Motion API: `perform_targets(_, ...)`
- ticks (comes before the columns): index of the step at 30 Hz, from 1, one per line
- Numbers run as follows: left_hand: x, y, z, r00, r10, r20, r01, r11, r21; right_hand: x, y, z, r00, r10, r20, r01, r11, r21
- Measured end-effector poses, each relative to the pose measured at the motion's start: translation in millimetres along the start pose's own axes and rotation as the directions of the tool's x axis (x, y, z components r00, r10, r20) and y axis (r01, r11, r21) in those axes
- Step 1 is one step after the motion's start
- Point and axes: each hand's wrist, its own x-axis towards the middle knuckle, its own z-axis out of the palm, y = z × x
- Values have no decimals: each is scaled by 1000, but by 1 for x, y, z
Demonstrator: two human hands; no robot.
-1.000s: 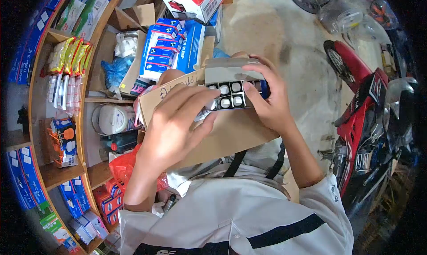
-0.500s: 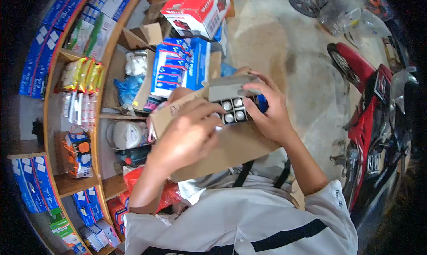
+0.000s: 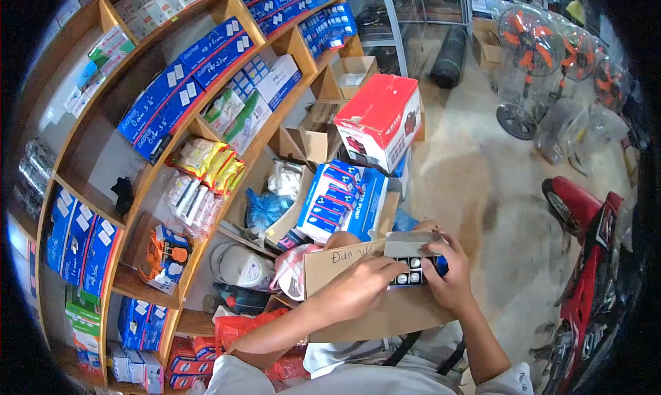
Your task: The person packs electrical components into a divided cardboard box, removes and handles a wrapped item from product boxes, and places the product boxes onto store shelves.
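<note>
An open cardboard box (image 3: 392, 319) with handwriting on its flap lies across the wearer's lap. Over it sits a small divided box (image 3: 408, 285), lid flap raised on the side away from the wearer, with pale round-ended pieces (image 3: 403, 278) upright in its cells. The left hand (image 3: 449, 274) clamps the right end of the small box, thumb on the near side and fingers around the far side. The right hand (image 3: 359, 286) is at the opposite end, fingers bent close together over the cells; whether they pinch a piece cannot be told, the tips being hidden.

Just beyond the lap, to the left, are a red plastic bag (image 3: 244, 331) and a white tub (image 3: 241, 266). Farther out, small blue boxes (image 3: 333, 201) are stacked on a larger blue-and-white box (image 3: 372, 201), near a red-and-white carton (image 3: 379, 119). Wooden shelves (image 3: 144, 188) of packaged goods curve along the left. A red motorbike (image 3: 585, 285) stands at the right, and plastic-wrapped fans (image 3: 529, 45) stand farther back, near a dark roll (image 3: 449, 59).
</note>
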Motion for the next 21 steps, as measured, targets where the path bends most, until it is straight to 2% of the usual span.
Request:
perform_targets(2,-3,1,2,995,-95,14,95,995,-40,-1,-1,-1,1000,2,12,-2,1000,-10)
perform_targets(6,-6,6,3,995,-93,-46,92,996,-18,-3,4,0,1000,14,23,-14,1000,0)
perform_targets(9,-6,6,3,992,-102,-77,108,990,89,-3,0,-1,997,61,44,-59,997,-42)
perform_targets(11,-8,4,6,984,-151,-97,151,989,-13,-3,-2,-1,998,50,36,-49,998,-48)
perform_targets(14,-9,8,6,972,-201,-119,198,979,-38,-3,-5,0,998,47,27,-46,998,-35)
perform_targets(21,-9,4,13,961,-211,-179,200,977,-78,-2,-1,1,998,51,30,-49,997,-55)
